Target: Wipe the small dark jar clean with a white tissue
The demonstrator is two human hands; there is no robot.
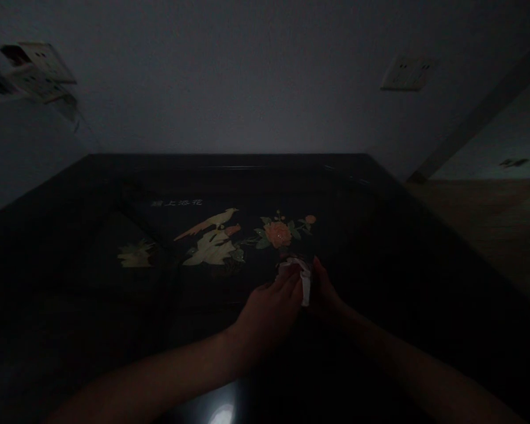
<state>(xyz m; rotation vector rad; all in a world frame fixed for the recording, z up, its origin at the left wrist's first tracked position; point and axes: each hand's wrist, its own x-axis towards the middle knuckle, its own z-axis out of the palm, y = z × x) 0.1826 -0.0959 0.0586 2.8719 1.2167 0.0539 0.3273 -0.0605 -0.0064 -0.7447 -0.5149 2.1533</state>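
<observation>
My left hand (269,309) is closed on a crumpled white tissue or cloth (306,282), which sticks out past the fingers. It rests low on a dark panel decorated with a pale bird on a rock (209,250) and a pink flower (277,234) with green leaves. Right beside the tissue is my right hand (327,290), one fingertip pointing up at the panel's lower right. Its other fingers fade into the dark, so what it grips, if anything, is hidden. Light characters (176,203) stand at the panel's upper left; a leafy motif (135,254) shows farther left.
The room is very dim. A glossy black tabletop (229,160) meets a grey wall (238,76) at the back. Sockets (408,73) are on the wall at right, with more sockets (48,62) and a plug at left. Floor (472,212) shows at right.
</observation>
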